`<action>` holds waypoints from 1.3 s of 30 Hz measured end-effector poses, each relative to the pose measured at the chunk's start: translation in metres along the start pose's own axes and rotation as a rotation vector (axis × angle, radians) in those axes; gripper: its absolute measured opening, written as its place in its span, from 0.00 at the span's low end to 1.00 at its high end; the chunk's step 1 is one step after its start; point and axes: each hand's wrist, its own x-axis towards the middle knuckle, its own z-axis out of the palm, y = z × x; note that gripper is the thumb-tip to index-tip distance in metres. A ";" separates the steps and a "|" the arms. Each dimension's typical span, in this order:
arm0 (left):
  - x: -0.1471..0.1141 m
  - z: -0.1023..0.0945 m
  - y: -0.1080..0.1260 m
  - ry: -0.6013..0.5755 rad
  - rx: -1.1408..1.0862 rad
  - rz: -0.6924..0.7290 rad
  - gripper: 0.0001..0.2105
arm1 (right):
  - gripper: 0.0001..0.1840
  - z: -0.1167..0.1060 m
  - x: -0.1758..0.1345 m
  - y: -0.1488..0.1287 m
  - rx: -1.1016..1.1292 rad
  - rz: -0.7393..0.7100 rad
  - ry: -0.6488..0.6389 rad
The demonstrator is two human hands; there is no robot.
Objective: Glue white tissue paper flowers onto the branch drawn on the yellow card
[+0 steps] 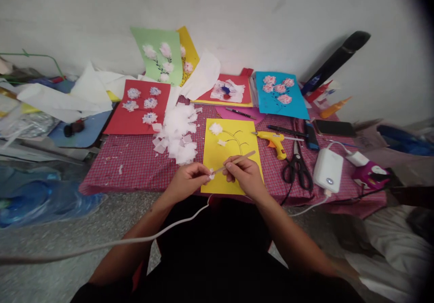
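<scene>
Over the lower part of a yellow sheet of paper (230, 158), my right hand (246, 172) grips a flat wooden craft stick (249, 155). The stick's lower end meets a small piece of white tissue paper (212, 174), which my left hand (191, 179) pinches between thumb and fingers. On the yellow sheet are drawn stems, a fluffy white tissue flower (215, 128) and a smaller white tuft (221, 142). A heap of white tissue squares (179, 129) lies to the left of the sheet.
Right of the sheet lie a yellow glue gun (276, 141), black scissors (297, 170) and a white power bank (328, 170). Finished flower cards in red (117, 118), green (139, 45) and blue (266, 102) stand or lie behind. A white cable (162, 231) crosses in front of me.
</scene>
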 end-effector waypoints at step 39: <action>0.131 -0.009 0.014 0.007 0.678 0.310 0.06 | 0.12 0.002 0.123 -0.053 -1.092 -0.401 -0.140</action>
